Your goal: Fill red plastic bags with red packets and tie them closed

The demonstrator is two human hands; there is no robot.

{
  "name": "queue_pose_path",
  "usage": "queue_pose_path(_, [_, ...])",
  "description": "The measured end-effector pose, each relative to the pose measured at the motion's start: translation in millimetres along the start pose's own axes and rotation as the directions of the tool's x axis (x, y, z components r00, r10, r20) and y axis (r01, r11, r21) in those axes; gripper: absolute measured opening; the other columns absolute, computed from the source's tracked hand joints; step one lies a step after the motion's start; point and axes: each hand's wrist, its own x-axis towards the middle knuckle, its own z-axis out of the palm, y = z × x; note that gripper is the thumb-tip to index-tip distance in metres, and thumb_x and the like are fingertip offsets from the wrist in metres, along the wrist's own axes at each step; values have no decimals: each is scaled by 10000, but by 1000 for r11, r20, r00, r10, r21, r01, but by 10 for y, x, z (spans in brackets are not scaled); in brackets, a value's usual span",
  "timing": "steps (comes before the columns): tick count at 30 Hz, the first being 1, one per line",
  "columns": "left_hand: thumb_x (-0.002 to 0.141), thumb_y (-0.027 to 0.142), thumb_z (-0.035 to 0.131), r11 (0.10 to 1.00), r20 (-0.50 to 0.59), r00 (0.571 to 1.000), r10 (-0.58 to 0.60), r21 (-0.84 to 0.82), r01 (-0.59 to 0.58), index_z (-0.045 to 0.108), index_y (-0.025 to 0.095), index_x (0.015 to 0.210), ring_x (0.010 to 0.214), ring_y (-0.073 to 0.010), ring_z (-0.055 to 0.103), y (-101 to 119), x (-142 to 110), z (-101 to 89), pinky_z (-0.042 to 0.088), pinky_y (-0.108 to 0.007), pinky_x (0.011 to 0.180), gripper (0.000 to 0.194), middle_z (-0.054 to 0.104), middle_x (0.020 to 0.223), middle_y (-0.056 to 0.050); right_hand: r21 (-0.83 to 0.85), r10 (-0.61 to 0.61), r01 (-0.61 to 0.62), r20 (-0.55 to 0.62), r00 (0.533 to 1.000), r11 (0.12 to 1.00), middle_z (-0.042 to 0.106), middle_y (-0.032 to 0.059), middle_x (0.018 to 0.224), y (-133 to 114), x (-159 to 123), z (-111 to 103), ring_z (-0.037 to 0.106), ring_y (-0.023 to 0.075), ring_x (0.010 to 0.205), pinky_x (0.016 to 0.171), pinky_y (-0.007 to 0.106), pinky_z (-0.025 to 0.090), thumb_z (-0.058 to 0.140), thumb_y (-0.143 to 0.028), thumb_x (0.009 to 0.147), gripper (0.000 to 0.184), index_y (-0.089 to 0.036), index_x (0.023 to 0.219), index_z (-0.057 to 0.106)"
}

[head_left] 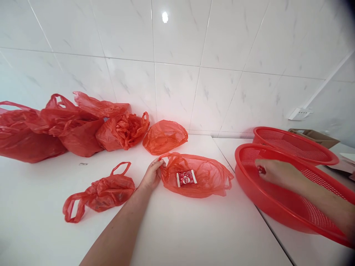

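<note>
My left hand (152,174) pinches the left handle of a red plastic bag (212,177), which lies spread open on the table. Inside that bag rests one small red-and-white packet (186,178). Over the near red plastic basket (249,188), at its left part, my right hand (273,173) is closed around a small shiny red packet (261,169). Only a bit of this packet shows past the fingers. Left of my left forearm lies another red plastic bag (111,192), crumpled, with its handles loose.
Several full red bags (77,136) stand along the tiled wall at the left. A puffed red bag (166,137) sits behind the open one. Behind the near basket is a second red basket (295,129), with a cardboard box (318,138) beyond. A seam crosses the white table (199,229).
</note>
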Motion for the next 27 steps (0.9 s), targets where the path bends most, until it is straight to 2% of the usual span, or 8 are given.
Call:
queue_pose_path(1, [677,283,703,1000,6,1000,0,1,0,537,150,701,560,-81,541,1,-1,1,429,-200,527,214,558,650,26,-123,-75,84,77,994,989,430,-33,485,-65,75,-86,338,110,445,494,309,173,543,-157,657,208,-226,552,377])
queue_pose_path(5, [680,286,703,1000,2,1000,5,-1,-5,527,152,693,549,-76,536,5,-6,12,424,-197,528,221,555,642,32,-205,-322,305,-53,945,930,479,-44,592,-670,53,-179,382,111,531,485,259,208,496,-217,718,167,-221,623,360])
queue_pose_path(10, [667,279,712,1000,-15,1000,7,-3,-7,528,152,700,549,-77,542,6,-13,16,426,-198,541,226,563,639,32,-68,-637,643,91,766,763,502,-32,650,-1491,-158,353,426,109,580,499,242,240,451,-114,729,118,-208,666,417])
queue_pose_path(13, [672,279,710,1000,-23,1000,9,-10,-9,529,151,707,553,-78,542,4,-18,11,423,-197,544,224,566,636,29,-31,-668,671,73,741,741,528,-9,737,-1699,-110,683,474,136,642,553,254,331,502,-129,738,85,-210,740,477])
queue_pose_path(18, [687,283,696,1000,17,1000,19,-20,-19,532,153,702,573,-86,538,-6,-6,-11,426,-203,553,210,561,649,22,119,-514,525,-112,850,843,538,62,1082,-1604,-75,841,525,225,956,783,362,447,549,-304,791,195,-239,974,540])
queue_pose_path(22, [707,275,682,999,53,998,30,-26,-29,538,148,683,590,-83,534,-17,20,-32,433,-204,575,193,558,662,14,116,-237,292,-345,908,949,402,100,1311,-1260,-314,977,373,269,1227,996,450,341,478,-335,822,342,-224,1144,502])
queue_pose_path(25, [698,282,690,1000,19,1000,11,-20,-11,552,145,688,573,-82,534,-19,31,-33,432,-205,570,195,562,650,13,213,-41,118,-335,941,970,301,145,1404,-1012,-541,1173,284,306,1301,1018,482,310,500,-370,782,535,-184,1273,394])
queue_pose_path(27, [690,293,695,1000,12,1000,-5,-13,5,552,145,689,565,-86,539,-16,33,-28,431,-211,559,206,563,644,13,325,105,-27,-225,969,945,311,170,1403,-907,-648,1274,328,320,1281,978,467,361,524,-407,753,674,-166,1343,304])
